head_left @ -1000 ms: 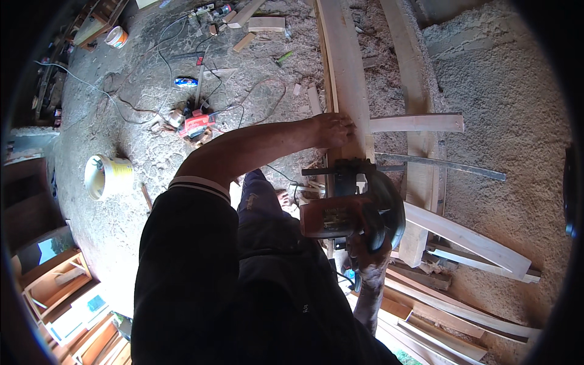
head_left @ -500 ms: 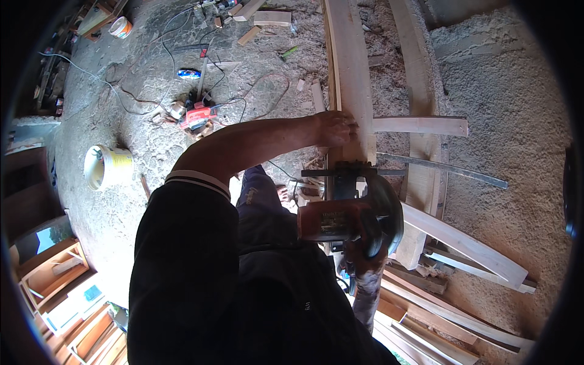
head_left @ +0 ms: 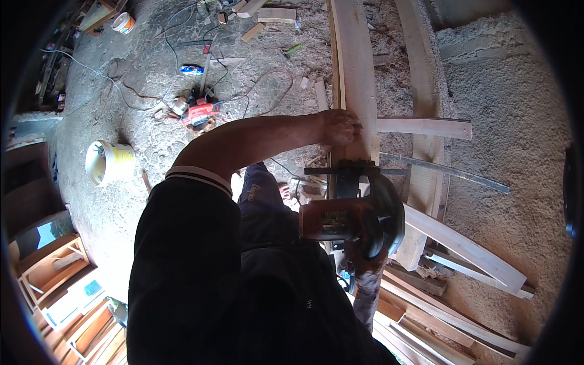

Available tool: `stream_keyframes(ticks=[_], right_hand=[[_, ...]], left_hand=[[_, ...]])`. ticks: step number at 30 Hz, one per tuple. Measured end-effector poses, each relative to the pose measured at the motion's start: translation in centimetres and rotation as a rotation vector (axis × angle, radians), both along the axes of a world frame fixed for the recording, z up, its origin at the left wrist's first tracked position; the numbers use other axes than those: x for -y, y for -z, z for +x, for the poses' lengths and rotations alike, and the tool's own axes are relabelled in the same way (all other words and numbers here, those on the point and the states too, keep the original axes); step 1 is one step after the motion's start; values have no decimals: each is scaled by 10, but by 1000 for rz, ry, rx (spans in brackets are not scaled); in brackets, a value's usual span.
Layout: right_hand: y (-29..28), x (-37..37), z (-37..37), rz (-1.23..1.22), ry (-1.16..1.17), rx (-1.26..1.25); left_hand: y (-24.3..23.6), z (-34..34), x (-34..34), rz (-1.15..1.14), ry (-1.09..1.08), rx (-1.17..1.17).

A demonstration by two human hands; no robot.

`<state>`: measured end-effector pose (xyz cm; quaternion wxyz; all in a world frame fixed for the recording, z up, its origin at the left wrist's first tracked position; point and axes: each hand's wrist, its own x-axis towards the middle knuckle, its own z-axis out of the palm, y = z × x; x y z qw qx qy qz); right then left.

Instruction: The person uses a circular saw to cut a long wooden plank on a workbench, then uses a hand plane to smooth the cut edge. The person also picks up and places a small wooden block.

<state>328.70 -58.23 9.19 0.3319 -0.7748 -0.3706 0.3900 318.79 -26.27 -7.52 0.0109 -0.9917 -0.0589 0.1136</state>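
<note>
A long pale wooden board [head_left: 355,67] runs from the far edge toward me. My left hand [head_left: 340,128] lies across it with fingers curled over its left part, ahead of the saw. On the board's near part rests a circular saw [head_left: 340,219], with a red motor housing and a dark blade guard. My right hand [head_left: 366,258] is closed round the saw's rear handle; its fingers are partly hidden by the saw. The blade itself is out of sight. A dark flat bar [head_left: 319,171] sticks out to the left at the saw's front.
On the floor at left lie a red power tool [head_left: 201,112] with cables, a blue packet [head_left: 191,70] and a white bucket [head_left: 109,163]. Loose boards [head_left: 462,249] and a metal strip [head_left: 456,170] are at right. Sawdust and offcuts surround the board. My foot [head_left: 284,191] is close by.
The view has shifted slightly. Both hands keep their grip, and any movement of the saw along the board is too small to make out.
</note>
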Motion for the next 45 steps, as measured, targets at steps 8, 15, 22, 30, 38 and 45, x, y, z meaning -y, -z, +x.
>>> stream_keyframes(ticks=[8,15,22,30,38,45], right_hand=[[0,-8,-1,28,-45,70],[-2,-27,-3,77,-64,100],[1,-44,-2,67,-62,49],[8,-64,2,0,-67,-43],[9,-94,1,42,-76,-67],[3,-126,-1,101,-105,-29]], left_hand=[[18,-1,-6,57,51,93],[26,-3,-23,34,149,284],[-18,-20,-42,121,-135,251],[-9,-11,-64,152,-53,279],[3,-14,-88,80,61,383],[2,-31,-98,16,-18,417]])
